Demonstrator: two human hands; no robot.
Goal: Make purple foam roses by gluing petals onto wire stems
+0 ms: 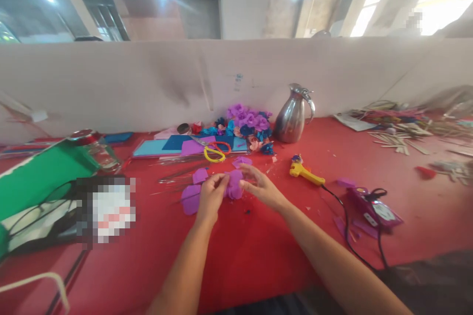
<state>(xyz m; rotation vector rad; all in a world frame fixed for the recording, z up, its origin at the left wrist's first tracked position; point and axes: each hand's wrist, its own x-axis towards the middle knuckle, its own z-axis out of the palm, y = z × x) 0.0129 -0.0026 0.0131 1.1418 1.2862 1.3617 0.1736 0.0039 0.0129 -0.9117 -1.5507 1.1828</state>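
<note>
Near the middle of the red table, my left hand (214, 194) pinches the left side of a purple paper flower (235, 186). Just right of the flower, my right hand (260, 187) has its fingers apart and curved, close to the petals; whether they touch is unclear. Purple paper pieces (191, 200) lie left of and under my left hand, and another purple piece (242, 161) is behind the flower. Scissors with red and yellow handles (215, 153) rest on coloured paper sheets (153, 147) farther back.
Finished paper flowers (251, 120) are heaped beside a metal jug (291, 115). A yellow glue gun (306, 173) lies to the right, its black cable near a purple power box (375, 209). At left are a glass jar (99, 150) and a green box (44, 172).
</note>
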